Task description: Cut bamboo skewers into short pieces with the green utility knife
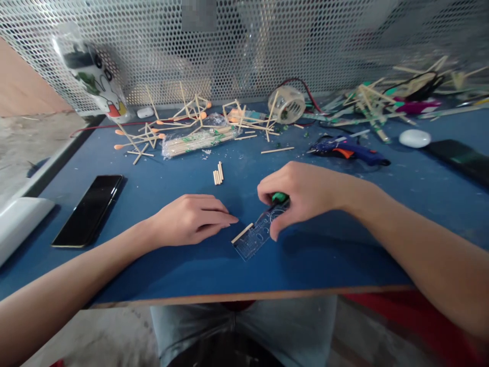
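My right hand point(301, 196) is closed around a green-and-black craft knife point(280, 197), mostly hidden in the fist, with its thin grey blade pointing down and left. Under the knife lies a clear plastic ruler point(252, 245) with white markings, flat on the table, and my right thumb hangs over its far end. A short wooden stick point(242, 233) rests along the ruler's upper edge, near the blade tip. To the left, my left hand point(194, 219) lies on the table with fingers stretched out, the fingertips just short of the stick, holding nothing.
Short cut sticks point(218, 174) lie beyond my hands. Behind them are a plastic-wrapped bundle of sticks point(198, 141), glued stick frames and a blue glue gun point(349, 149). A phone point(89, 211) lies left; a bottle point(93, 76) leans on the perforated metal panel point(237, 56).
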`<control>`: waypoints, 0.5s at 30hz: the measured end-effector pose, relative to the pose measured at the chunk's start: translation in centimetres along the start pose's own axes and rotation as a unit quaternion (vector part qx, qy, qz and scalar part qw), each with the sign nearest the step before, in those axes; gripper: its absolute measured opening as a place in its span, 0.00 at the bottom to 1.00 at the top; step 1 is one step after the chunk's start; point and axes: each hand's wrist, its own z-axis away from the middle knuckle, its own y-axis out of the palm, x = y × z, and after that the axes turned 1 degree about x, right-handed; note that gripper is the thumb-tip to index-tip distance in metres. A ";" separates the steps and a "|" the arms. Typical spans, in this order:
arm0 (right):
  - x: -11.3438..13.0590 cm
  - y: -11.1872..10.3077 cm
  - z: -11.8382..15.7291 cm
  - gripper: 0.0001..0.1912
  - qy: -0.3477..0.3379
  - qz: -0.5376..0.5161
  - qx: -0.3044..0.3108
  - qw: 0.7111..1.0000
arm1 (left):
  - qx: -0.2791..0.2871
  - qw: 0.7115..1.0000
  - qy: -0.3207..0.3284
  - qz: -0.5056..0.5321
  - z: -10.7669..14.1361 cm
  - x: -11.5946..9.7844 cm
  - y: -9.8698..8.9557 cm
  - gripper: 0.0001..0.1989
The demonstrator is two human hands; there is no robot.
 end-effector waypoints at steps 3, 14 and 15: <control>1.2 -1.9 1.2 0.25 0.041 -0.026 -0.147 0.988 | -0.015 0.999 -0.007 -0.034 0.3 -0.2 0.1 0.14; 4.2 4.2 9.7 0.15 0.327 -0.073 -0.367 0.868 | -0.108 0.972 0.086 -0.188 0.7 -3.8 0.6 0.09; 4.4 5.2 10.3 0.13 0.351 -0.039 -0.330 0.876 | -0.104 0.973 0.068 -0.195 0.6 -4.4 0.9 0.12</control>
